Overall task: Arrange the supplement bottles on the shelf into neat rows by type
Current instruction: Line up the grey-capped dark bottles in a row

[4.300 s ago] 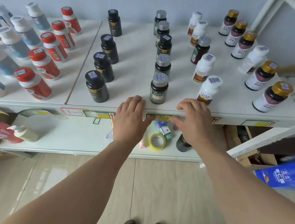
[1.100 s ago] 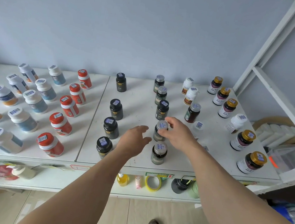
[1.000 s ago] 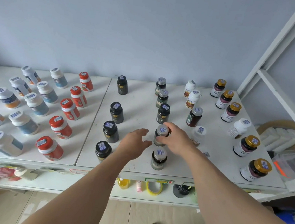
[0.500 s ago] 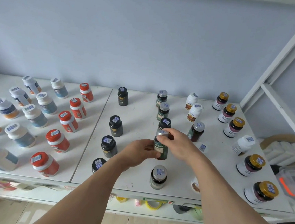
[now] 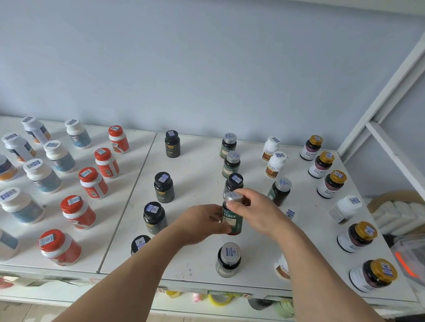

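Note:
A dark green bottle with a silver cap is lifted above the white shelf, in the middle of the silver-capped row. My left hand grips its body from the left. My right hand pinches its cap from the right. Behind it stands a black-capped bottle, and in front a silver-capped bottle. A row of black bottles runs to the left, white bottles and gold-capped bottles to the right.
On the left shelf panel stand red bottles and white-and-blue bottles in rows. A white frame post rises at the right. A lower shelf holds tape rolls and small items.
My right hand reached the silver-capped green bottle and lifted it off the shelf; my left hand closed on its body. The camera view tilted upward.

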The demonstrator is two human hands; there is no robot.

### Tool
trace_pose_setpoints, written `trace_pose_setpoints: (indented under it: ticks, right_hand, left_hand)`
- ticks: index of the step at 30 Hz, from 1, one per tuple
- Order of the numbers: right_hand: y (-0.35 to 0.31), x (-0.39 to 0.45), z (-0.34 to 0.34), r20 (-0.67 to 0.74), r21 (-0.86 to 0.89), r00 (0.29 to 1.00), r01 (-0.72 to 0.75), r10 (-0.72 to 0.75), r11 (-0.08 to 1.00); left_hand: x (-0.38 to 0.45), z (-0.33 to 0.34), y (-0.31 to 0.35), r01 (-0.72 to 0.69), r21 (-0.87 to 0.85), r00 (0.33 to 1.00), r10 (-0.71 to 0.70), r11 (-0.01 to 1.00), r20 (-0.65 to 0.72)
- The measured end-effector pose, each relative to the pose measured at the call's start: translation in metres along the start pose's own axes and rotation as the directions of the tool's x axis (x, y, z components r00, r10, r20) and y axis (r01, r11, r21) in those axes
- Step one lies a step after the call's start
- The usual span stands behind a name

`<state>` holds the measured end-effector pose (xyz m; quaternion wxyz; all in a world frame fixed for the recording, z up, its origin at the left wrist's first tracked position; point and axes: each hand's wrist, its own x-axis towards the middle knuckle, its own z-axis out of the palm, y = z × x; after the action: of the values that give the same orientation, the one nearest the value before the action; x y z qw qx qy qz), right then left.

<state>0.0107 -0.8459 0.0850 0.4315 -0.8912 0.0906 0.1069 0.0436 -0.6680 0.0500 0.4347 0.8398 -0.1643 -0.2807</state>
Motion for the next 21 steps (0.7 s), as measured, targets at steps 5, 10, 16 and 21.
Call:
trace_pose_setpoints:
  ticks: [5, 10, 16, 21]
  right_hand:
    - [0.012, -0.003, 0.011, 0.036, 0.022, 0.999, -0.02, 0.019, 1.0]
    - [0.021, -0.006, 0.022, 0.033, 0.035, 0.999, -0.04, 0.039, 0.999]
    - [0.025, -0.013, 0.028, 0.039, 0.039, 0.997, -0.067, 0.066, 0.997]
    - [0.027, -0.013, 0.029, 0.051, 0.088, 0.995, -0.092, 0.088, 0.992]
  left_hand:
    - [-0.002, -0.004, -0.001, -0.028, 0.501, 0.998, 0.056, 0.865, -0.042]
    - [-0.002, -0.005, -0.007, -0.042, 0.617, 0.996, 0.079, 0.786, -0.034]
    - [0.0, -0.007, -0.01, -0.069, 0.619, 0.992, 0.12, 0.782, -0.042]
    - [0.003, -0.013, -0.007, -0.087, 0.612, 0.987, 0.152, 0.786, -0.055]
